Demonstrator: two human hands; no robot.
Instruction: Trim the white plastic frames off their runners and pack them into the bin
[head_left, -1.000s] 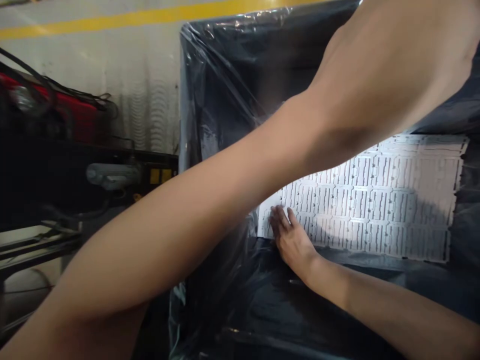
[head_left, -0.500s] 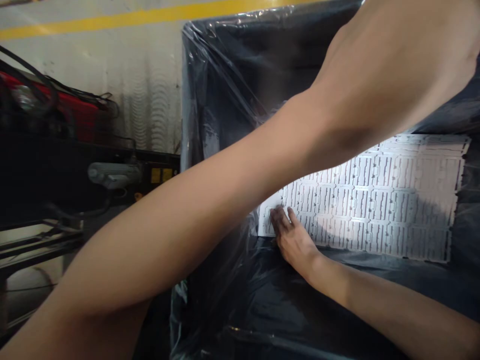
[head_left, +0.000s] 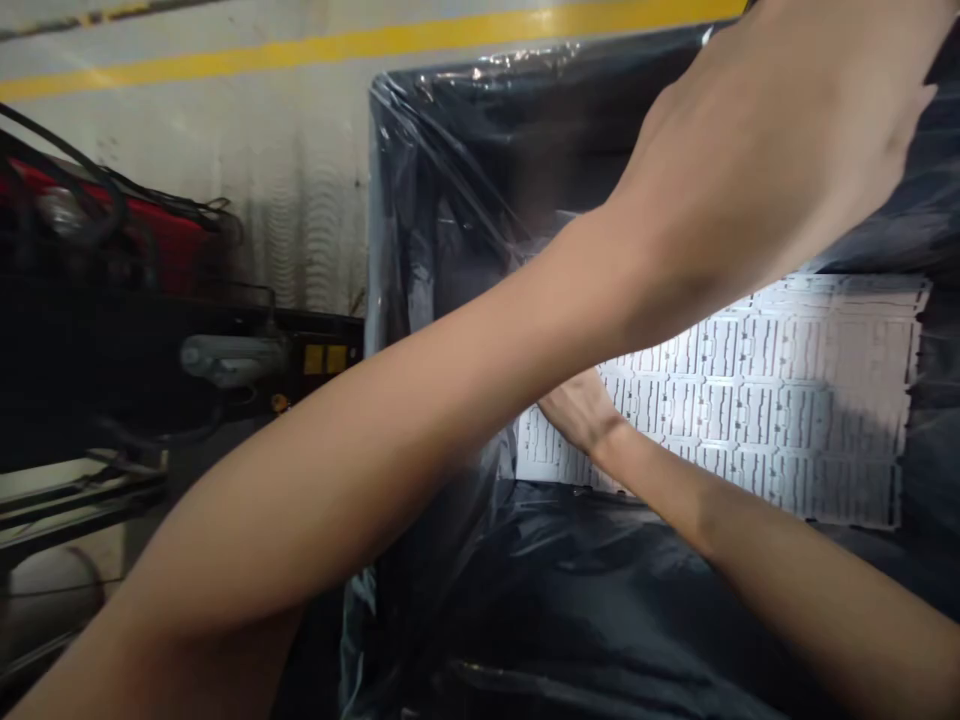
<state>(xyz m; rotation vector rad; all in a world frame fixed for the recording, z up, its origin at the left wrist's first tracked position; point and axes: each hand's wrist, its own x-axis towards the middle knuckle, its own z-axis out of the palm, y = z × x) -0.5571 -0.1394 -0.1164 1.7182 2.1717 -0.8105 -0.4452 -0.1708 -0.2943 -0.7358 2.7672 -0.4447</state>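
My left arm crosses the view from lower left to upper right. My left hand (head_left: 780, 150) is large and close to the camera, its fingers cut off by the top edge. Below it a pale slotted sheet (head_left: 810, 400) lies flat on dark plastic film (head_left: 615, 600). My right hand (head_left: 581, 408) is over the left part of this sheet, and my left forearm hides its fingers. Whether either hand holds anything cannot be made out.
Dark film covers the raised rim (head_left: 380, 200) of a large container around the sheet. At the left are a black and red machine (head_left: 157, 235) with cables and a grey handle-like part (head_left: 232, 358). A yellow line (head_left: 300, 50) runs across the floor at the top.
My right hand has moved up over the sheet from its near left edge, and its fingers have passed out of sight behind my left forearm. My left hand has shifted slightly.
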